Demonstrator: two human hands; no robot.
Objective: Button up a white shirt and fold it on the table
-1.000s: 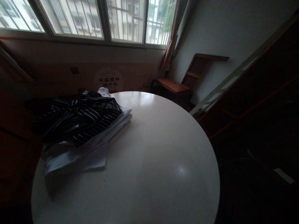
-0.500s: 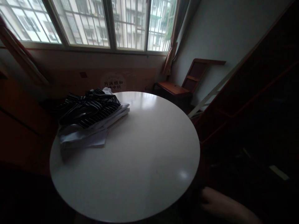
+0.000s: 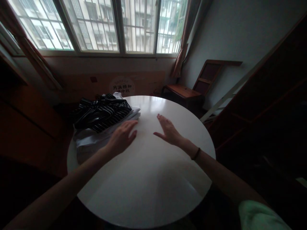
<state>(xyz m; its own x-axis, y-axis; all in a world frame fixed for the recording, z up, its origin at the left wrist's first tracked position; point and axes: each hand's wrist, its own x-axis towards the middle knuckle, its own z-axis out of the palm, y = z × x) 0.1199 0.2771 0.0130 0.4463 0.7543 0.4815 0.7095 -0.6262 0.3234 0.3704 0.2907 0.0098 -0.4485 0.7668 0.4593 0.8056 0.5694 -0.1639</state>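
Both my hands are stretched out over a round white table [image 3: 144, 185], fingers extended and thumbs apart. My left hand [image 3: 122, 135] is open and holds nothing; it is nearest to the pile on the table's left side and covers part of it from view. My right hand [image 3: 169, 130] is also open with nothing in it, over the middle of the table, a dark band around its wrist. In the pile, a crumpled black cloth with white stripes [image 3: 103, 111] lies on top of white folded material [image 3: 88, 137], whose kind I cannot make out.
Behind the table stands a wooden chair [image 3: 183, 91] by the wall. A large flat brown box [image 3: 148, 81] with printed characters leans under the barred window [image 3: 141, 28]. A dark wooden frame [image 3: 259, 105] slants along the right, and an orange-brown cabinet [image 3: 31, 115] is at left.
Both hands have come in over the table; before, only a blurred forearm and hand showed at the lower right. The view has shifted slightly left. The pile looks unchanged.
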